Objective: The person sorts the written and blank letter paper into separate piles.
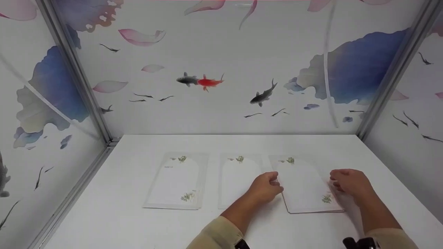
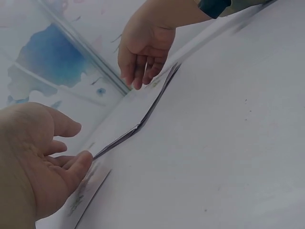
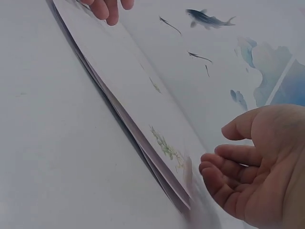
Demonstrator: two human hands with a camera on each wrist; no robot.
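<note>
A stack of pale paper sheets (image 1: 304,186), printed with small green plants, lies on the right of the white table. My left hand (image 1: 264,187) is at its left edge, fingers loosely bent and fingertips right at the side of the paper. On the opposite side my right hand (image 1: 353,183) is beside the right edge, its fingers relaxed and slightly curved, the thumb (image 3: 238,126) apart from them. Along the near edge, seen in the right wrist view, the layers of the stack (image 3: 128,114) part a little.
Two similar piles lie in a row to the left: a middle one (image 1: 235,183), partly covered by my left hand, and a far left one (image 1: 173,186). Printed panels (image 1: 225,117) with fish and petals wall in the table (image 1: 114,180) at the back and sides.
</note>
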